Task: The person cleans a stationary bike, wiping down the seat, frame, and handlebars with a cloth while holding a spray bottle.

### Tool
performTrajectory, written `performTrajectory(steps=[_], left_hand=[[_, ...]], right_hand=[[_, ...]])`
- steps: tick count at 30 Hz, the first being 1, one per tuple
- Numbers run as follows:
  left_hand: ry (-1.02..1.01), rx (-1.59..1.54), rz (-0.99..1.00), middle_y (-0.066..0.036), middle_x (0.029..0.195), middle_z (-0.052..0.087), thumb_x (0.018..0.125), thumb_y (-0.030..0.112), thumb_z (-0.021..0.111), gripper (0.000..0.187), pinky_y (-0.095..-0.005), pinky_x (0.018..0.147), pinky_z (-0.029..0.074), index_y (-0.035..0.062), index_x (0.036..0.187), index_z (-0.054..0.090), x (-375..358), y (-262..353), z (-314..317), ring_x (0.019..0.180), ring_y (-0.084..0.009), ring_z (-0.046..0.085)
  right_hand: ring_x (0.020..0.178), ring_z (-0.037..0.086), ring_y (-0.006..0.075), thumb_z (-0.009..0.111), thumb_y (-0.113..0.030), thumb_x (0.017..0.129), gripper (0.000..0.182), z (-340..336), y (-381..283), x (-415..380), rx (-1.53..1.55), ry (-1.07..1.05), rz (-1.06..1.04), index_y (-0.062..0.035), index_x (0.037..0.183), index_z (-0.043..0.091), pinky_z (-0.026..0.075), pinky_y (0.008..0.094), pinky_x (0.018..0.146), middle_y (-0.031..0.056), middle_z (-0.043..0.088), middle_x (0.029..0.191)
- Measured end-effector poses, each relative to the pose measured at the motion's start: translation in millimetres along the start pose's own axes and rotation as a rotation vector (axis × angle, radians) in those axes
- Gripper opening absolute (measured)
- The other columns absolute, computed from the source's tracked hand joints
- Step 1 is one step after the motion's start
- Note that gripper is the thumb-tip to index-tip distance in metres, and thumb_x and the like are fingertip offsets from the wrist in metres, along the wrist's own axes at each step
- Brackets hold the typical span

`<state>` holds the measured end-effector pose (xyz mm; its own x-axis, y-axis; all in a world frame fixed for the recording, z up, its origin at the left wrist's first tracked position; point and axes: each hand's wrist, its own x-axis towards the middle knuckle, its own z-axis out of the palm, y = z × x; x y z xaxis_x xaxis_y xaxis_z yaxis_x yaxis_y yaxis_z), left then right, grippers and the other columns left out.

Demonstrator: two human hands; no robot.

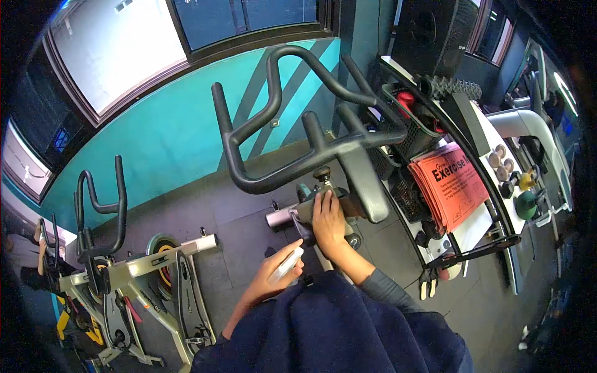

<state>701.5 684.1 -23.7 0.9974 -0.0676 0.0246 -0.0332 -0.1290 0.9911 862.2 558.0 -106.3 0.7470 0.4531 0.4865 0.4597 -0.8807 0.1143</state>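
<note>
Black handlebars of a second exercise bike (99, 205) stand well off to the left of my left hand, and that machine plays no part here. Nearer in, my left hand (273, 273) is wrapped around a white spray bottle (287, 264), held low just above the dark cloth (336, 329) draped over my lap, with its nozzle angled up toward the bike in front of me. Just to the right and a little ahead, my right hand (328, 217) lies flat, fingers together, pressed onto the frame of the spin bike (323, 205) right under the small adjustment knob (322, 174); I cannot tell whether a wipe is beneath the palm. Above that hand the big black handlebar (298, 118) loops up and away. Further right, beyond my right hand, a rack holds orange exercise sheets (451, 183).

I judge this to be the wiping stage of cleaning the bike's stem. Next would call for a fresh squirt aimed at the frame, then rubbing it over.
</note>
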Motion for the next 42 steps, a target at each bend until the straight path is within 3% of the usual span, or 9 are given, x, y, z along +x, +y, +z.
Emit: performTrajectory(steps=[8,10,12,22,26,33,35,38,42], left_hand=[[0.004,-0.007,-0.013,-0.004,0.092,0.059,0.090,0.026,0.065,0.060,-0.0291,0.086,0.045,0.0010,0.139,0.040,1.2,3.3,-2.7,0.091,-0.0139,0.057],[-0.008,0.006,0.035,-0.004,0.092,0.060,0.088,0.015,0.065,0.057,-0.0273,0.082,0.046,0.0054,0.139,0.041,3.4,-1.8,-1.4,0.087,-0.0124,0.058],[-0.020,0.002,0.018,-0.004,0.092,0.060,0.088,0.015,0.065,0.057,-0.0274,0.082,0.046,0.0053,0.139,0.041,5.3,2.4,1.2,0.087,-0.0124,0.058],[-0.056,-0.041,-0.005,-0.004,0.092,0.060,0.088,0.013,0.063,0.055,-0.0265,0.080,0.046,0.0047,0.138,0.041,16.3,11.5,11.2,0.086,-0.0110,0.057],[-0.060,-0.024,-0.021,-0.004,0.093,0.060,0.089,0.013,0.063,0.055,-0.0264,0.080,0.046,0.0048,0.138,0.042,18.4,6.0,10.0,0.086,-0.0109,0.057],[-0.034,-0.019,-0.015,-0.004,0.092,0.060,0.089,0.014,0.063,0.055,-0.0266,0.081,0.046,0.0055,0.139,0.041,18.0,6.4,8.8,0.086,-0.0115,0.057],[-0.023,-0.011,-0.013,-0.004,0.092,0.059,0.089,0.015,0.063,0.055,-0.0267,0.081,0.046,0.0055,0.139,0.041,16.3,6.7,9.2,0.086,-0.0117,0.057],[-0.021,-0.010,-0.027,-0.004,0.093,0.060,0.088,0.015,0.064,0.055,-0.0273,0.082,0.046,0.0065,0.139,0.042,14.4,5.9,9.4,0.087,-0.0123,0.057],[-0.033,-0.010,-0.040,-0.004,0.094,0.060,0.088,0.015,0.064,0.055,-0.0276,0.083,0.046,0.0080,0.139,0.042,12.4,-1.0,8.9,0.088,-0.0126,0.058]], right_hand=[[0.104,0.052,0.0257,0.050,-0.011,0.083,0.045,-18.2,4.1,-1.4,-0.004,-0.103,0.057,0.0031,0.126,0.052,0.053,0.0275,0.077,0.0166,0.052,0.128],[0.103,0.052,0.0245,0.050,-0.011,0.082,0.046,-26.6,7.1,-12.2,-0.042,-0.113,0.038,0.0033,0.125,0.052,0.054,0.0265,0.074,0.0157,0.053,0.127],[0.101,0.053,0.0243,0.052,-0.012,0.080,0.048,-31.7,11.3,-24.1,-0.025,-0.079,0.010,0.0027,0.126,0.052,0.054,0.0266,0.072,0.0137,0.053,0.128],[0.103,0.052,0.0282,0.051,-0.010,0.080,0.049,-57.4,35.7,-56.4,0.080,-0.215,-0.037,0.0034,0.128,0.050,0.052,0.0304,0.081,0.0131,0.050,0.132],[0.102,0.052,0.0287,0.051,-0.010,0.080,0.048,-43.2,28.2,-40.1,0.050,-0.111,-0.074,0.0039,0.125,0.051,0.052,0.0311,0.082,0.0163,0.051,0.130],[0.099,0.053,0.0277,0.051,-0.011,0.082,0.043,-20.6,0.9,4.2,0.014,-0.131,0.066,0.0046,0.122,0.053,0.055,0.0281,0.072,0.0195,0.054,0.123],[0.099,0.053,0.0277,0.050,-0.011,0.086,0.040,-17.6,-4.4,15.3,0.004,-0.323,0.156,0.0084,0.121,0.052,0.055,0.0261,0.067,0.0211,0.057,0.115],[0.096,0.055,0.0279,0.048,-0.013,0.090,0.039,-20.0,-6.8,27.6,-0.100,-0.387,0.085,0.0124,0.120,0.051,0.054,0.0272,0.065,0.0198,0.060,0.105],[0.086,0.057,0.0271,0.047,-0.016,0.091,0.040,0.0,-15.0,45.6,0.042,-0.401,0.291,0.0070,0.123,0.053,0.051,0.0358,0.075,0.0170,0.061,0.108]])
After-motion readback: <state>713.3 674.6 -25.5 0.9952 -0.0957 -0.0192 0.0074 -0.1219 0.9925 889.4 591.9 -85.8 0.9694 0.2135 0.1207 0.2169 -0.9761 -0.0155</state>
